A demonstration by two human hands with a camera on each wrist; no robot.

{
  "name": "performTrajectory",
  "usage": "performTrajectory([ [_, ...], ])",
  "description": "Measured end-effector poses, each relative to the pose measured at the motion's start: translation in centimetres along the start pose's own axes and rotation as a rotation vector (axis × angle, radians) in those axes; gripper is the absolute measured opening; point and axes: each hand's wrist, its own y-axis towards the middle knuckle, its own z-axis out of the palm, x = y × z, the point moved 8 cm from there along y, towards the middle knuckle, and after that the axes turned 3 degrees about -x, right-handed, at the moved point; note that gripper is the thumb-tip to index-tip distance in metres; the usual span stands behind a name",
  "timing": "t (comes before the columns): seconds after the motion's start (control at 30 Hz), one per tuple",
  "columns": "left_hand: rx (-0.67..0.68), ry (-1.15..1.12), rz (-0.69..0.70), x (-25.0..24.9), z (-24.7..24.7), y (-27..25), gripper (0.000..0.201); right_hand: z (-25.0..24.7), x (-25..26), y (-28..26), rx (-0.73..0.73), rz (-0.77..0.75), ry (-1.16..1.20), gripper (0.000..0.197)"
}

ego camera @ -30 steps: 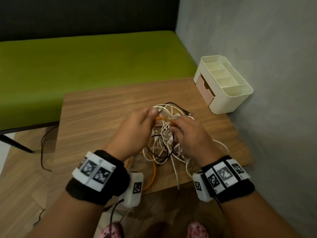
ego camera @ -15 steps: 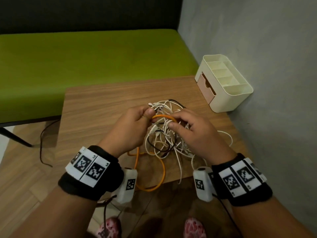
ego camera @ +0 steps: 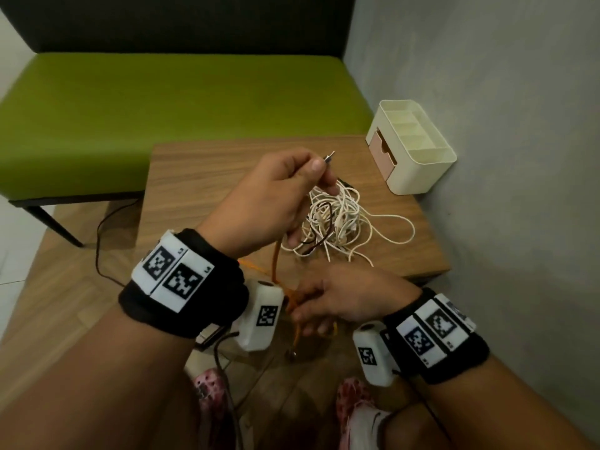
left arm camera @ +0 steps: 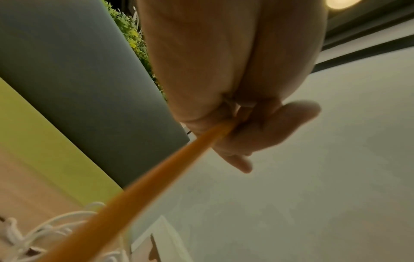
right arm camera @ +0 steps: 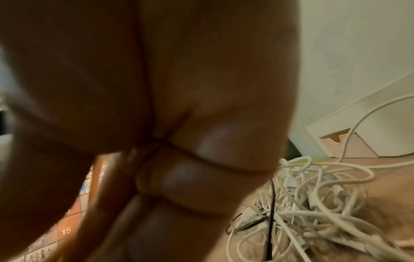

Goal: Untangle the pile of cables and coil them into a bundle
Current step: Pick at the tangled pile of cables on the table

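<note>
The left hand (ego camera: 269,196) pinches the orange cable (left arm camera: 156,177) near its plug, and the right hand (ego camera: 341,297) grips it lower. The white tangle (ego camera: 337,222) lies on the table (ego camera: 201,177). Best to draw the orange cable out slowly, then coil it.

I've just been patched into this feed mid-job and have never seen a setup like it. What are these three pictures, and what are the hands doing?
There is no machine here: a person works with bare hands and wears three cameras. The wide picture comes from the head; the two close, blurry ones look along each wrist at the fingers. The left hand is raised above the wooden table and pinches one end of the orange cable, its metal plug poking out past the thumb. The right hand, low at the table's near edge, grips the same cable further along. A tangle of white cables with a dark one through it lies on the table, and a cream organizer box stands by the wall.
</note>
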Motion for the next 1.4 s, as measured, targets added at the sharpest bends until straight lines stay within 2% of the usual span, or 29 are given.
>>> performTrajectory([
  [0.03,0.013,-0.063,0.003,-0.6,0.2,-0.5,0.025,0.1,-0.1,-0.2,0.007,-0.005,-0.065,0.023],
  [0.07,0.027,-0.125,0.009,-1.3,0.4,-1.1,0.023,-0.6,0.0,-0.4,-0.051,-0.018,-0.126,0.037],
  [0.13,0.041,-0.193,0.033,-2.5,1.0,-1.7,0.022,-2.8,0.8,-1.3,-0.270,-0.040,-0.175,0.059],
  [0.2,0.036,-0.216,0.065,-3.1,1.4,-1.7,0.021,-3.7,1.7,-2.1,-0.390,-0.128,-0.140,0.068],
  [0.3,-0.025,-0.249,0.059,-2.8,1.5,-1.0,0.020,-1.4,2.4,-1.8,-0.233,-0.202,0.081,0.060],
  [0.4,-0.086,-0.290,0.009,-1.2,1.2,-0.1,0.019,0.3,1.9,-1.1,-0.125,-0.164,0.003,0.023],
  [0.43,-0.085,-0.288,-0.013,-0.5,1.2,0.2,0.019,0.8,1.6,-1.1,-0.063,-0.117,0.012,0.020],
  [0.5,-0.054,-0.239,-0.060,0.6,1.3,0.6,0.019,1.9,0.7,-1.1,0.073,-0.032,0.193,0.024],
  [0.53,-0.036,-0.191,-0.081,1.1,1.3,0.8,0.019,1.9,0.3,-1.0,0.093,-0.013,0.232,0.028],
  [0.6,-0.019,-0.103,-0.115,2.4,1.1,1.2,0.019,0.5,-0.3,-0.8,0.007,-0.030,0.118,0.030],
  [0.67,-0.028,-0.102,-0.148,4.1,0.9,1.5,0.020,-2.0,-0.7,-0.8,-0.157,-0.057,-0.041,0.026],
  [0.9,-0.069,-0.052,-0.197,10.2,1.1,2.7,0.020,-9.1,-2.0,-1.0,-0.670,-0.094,0.001,0.003],
  [1.03,-0.128,-0.144,-0.252,11.4,0.4,4.4,0.026,-11.9,-2.6,-0.7,-0.861,-0.118,-0.066,0.007],
  [1.1,-0.129,-0.187,-0.295,11.9,0.4,5.0,0.029,-12.8,-2.7,-0.3,-0.916,-0.136,-0.115,0.011],
  [1.27,-0.085,-0.131,-0.319,13.0,0.7,5.5,0.032,-13.5,-3.8,1.7,-0.920,-0.090,-0.191,0.024],
  [1.4,-0.058,-0.118,-0.313,12.9,0.4,5.4,0.026,-13.9,-4.6,2.7,-0.908,-0.019,-0.201,0.022],
])
